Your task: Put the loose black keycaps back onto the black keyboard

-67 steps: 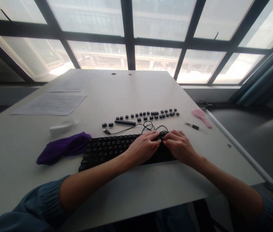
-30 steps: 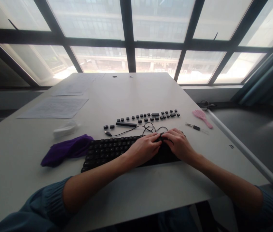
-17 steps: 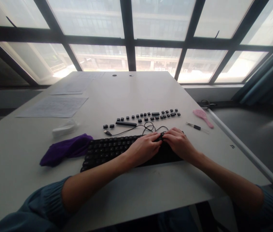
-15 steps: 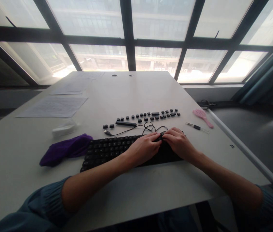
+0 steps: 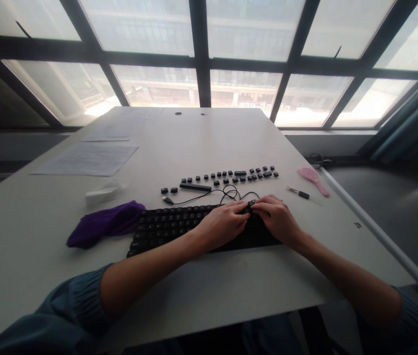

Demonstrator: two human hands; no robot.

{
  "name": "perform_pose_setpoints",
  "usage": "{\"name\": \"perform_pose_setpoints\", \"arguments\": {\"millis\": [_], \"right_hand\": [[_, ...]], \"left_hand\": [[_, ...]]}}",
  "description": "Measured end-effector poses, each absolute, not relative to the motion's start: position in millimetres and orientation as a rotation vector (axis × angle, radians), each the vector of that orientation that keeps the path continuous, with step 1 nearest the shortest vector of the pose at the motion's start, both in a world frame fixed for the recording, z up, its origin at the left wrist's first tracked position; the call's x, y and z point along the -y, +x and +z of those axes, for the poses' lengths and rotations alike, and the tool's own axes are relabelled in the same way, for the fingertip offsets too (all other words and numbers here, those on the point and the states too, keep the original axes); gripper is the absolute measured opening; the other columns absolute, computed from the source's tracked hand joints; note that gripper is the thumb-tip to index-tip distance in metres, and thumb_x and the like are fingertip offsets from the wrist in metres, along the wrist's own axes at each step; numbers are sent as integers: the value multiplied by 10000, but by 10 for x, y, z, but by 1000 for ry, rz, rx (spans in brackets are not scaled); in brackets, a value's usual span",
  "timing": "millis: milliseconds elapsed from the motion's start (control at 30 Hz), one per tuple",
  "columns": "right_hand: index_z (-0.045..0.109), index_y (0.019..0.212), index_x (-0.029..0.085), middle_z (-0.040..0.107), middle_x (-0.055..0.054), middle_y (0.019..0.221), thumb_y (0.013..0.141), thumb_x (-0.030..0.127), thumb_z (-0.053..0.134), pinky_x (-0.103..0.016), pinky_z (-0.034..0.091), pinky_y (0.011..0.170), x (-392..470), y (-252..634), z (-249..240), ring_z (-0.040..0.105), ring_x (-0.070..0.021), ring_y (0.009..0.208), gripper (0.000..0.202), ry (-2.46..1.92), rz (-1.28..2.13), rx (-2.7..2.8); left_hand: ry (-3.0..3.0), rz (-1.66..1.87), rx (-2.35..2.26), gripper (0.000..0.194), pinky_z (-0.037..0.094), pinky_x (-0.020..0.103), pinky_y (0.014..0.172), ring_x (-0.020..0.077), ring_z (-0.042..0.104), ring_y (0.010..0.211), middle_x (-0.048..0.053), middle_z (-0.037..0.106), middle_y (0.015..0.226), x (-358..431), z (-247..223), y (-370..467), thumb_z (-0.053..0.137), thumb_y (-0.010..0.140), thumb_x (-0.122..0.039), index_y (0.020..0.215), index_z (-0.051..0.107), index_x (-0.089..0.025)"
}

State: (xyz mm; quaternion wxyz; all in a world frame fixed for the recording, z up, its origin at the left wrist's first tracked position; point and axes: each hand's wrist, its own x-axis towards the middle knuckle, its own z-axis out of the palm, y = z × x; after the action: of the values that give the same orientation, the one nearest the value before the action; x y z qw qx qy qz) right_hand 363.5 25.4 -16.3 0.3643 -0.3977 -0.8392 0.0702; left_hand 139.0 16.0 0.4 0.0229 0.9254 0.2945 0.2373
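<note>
While under hands [image 5: 222, 222] [image 5: 276, 217], keyboard [image 5: 258, 235] with keycaps [image 5: 166, 227]

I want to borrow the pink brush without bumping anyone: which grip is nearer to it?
Right. The right grip, over the keyboard's right part, is left of the pink brush and closer to the person; the left grip is also on the keyboard, farther left.

Legible text: none. Keyboard [image 5: 172, 223], lower centre of frame: pale key legends, too small to read. Paper sheets [image 5: 85, 159], left of frame: grey print, too faint to decipher. Small dark mark [image 5: 357, 225] on the counter [image 5: 209, 143], right of frame: unreadable.
</note>
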Motion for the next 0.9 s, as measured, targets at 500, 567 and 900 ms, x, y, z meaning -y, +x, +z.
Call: {"name": "perform_pose_setpoints", "arguments": {"millis": [500,567,900], "right_hand": [[761,1049,167,735,-124,1233,995,141,534,-466,560,1041,-129,3594,-169,660,-277,1204,235,-973,-2,2243],[736,1161,150,709,-136,1299,1006,156,520,-477,530,1097,-80,3593,-192,635,-282,1273,266,-981,-42,2298],[601,1400,107,599,-176,1435,1024,228,504,-542,449,1172,49,3605,-294,534,-311,1389,406,-1045,-158,2368]], "left_hand": [[2902,757,-878,246,528,392,1110,271,633,1268,144,663,1333,-162,-10,1412,505,993,-181,1102,719,-129],[2899,752,-868,247,518,387,1123,268,624,1281,147,659,1337,-161,-8,1413,503,994,-179,1118,711,-125],[2836,748,-825,206,500,409,1141,258,603,1310,143,658,1334,-186,-21,1396,523,989,-174,1093,699,-152]]}}
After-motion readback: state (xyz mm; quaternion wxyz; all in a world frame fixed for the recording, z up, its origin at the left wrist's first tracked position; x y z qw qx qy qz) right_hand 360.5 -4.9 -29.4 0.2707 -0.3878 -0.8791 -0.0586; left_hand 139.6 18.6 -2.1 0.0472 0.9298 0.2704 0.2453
